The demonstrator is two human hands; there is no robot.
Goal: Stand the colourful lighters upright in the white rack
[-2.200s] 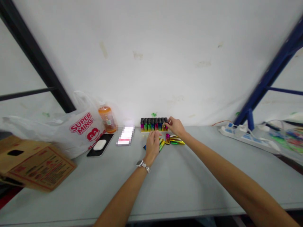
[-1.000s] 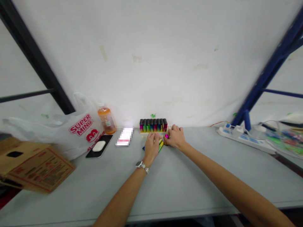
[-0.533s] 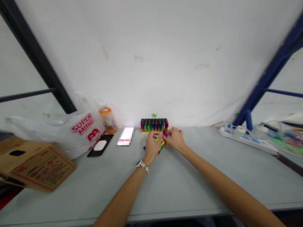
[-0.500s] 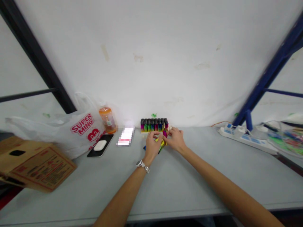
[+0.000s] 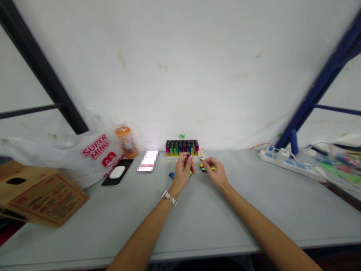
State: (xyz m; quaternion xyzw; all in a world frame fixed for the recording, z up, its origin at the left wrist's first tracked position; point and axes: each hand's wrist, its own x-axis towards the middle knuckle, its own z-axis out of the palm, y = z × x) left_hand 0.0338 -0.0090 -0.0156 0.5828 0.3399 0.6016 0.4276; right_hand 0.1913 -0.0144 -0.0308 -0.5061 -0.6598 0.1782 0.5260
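Observation:
Several colourful lighters (image 5: 182, 148) with black tops stand upright in a packed block against the wall. My left hand (image 5: 182, 172), wearing a silver watch, is closed on a magenta lighter (image 5: 188, 155) just in front of that block. Beneath it a blue lighter (image 5: 171, 175) lies on the table, and a green one (image 5: 191, 174) is partly hidden by the fingers. To the right, my right hand (image 5: 216, 172) has its fingers closed on a yellow lighter (image 5: 202, 165) lying low at the table. A green edge shows below the yellow; whether it is a separate lighter is unclear.
Left of the lighters are a blurred-out phone-like object (image 5: 148, 161), an orange drink bottle (image 5: 126, 142), a black phone (image 5: 107, 182) with a white case (image 5: 117, 172), a plastic bag (image 5: 70, 150) and a cardboard box (image 5: 47, 199). At right lies a power strip (image 5: 293, 167).
My hands have moved apart. The left has lifted the magenta lighter slightly, while the right has shifted right to the yellow lighter. The view has shifted a little.

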